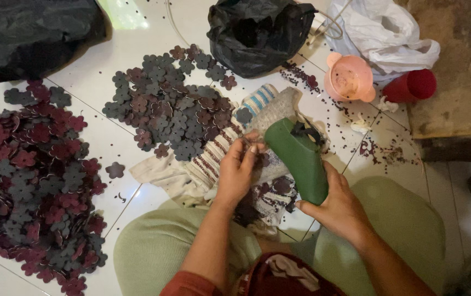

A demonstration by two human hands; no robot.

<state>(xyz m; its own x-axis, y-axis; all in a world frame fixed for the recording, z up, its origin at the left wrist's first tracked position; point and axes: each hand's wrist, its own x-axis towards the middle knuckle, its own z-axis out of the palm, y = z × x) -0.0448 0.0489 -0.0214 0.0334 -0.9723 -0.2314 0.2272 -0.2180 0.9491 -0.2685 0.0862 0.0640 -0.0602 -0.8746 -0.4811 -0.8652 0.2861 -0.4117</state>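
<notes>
While my right hand [337, 205] wraps around the lower end of a green tool [299, 159], tilted over my lap, my left hand [236, 172] has its fingertips pressed together at the tool's top, pinching something small and dark I can't make out. Under both hands lies a striped cloth [213, 156]. Beyond it sits a heap of dark flower-shaped cutouts [170, 107], with a bigger maroon-and-grey pile [30, 175] to the left. A pink cup [349, 78] and a black bag [257, 33] lie farther off.
</notes>
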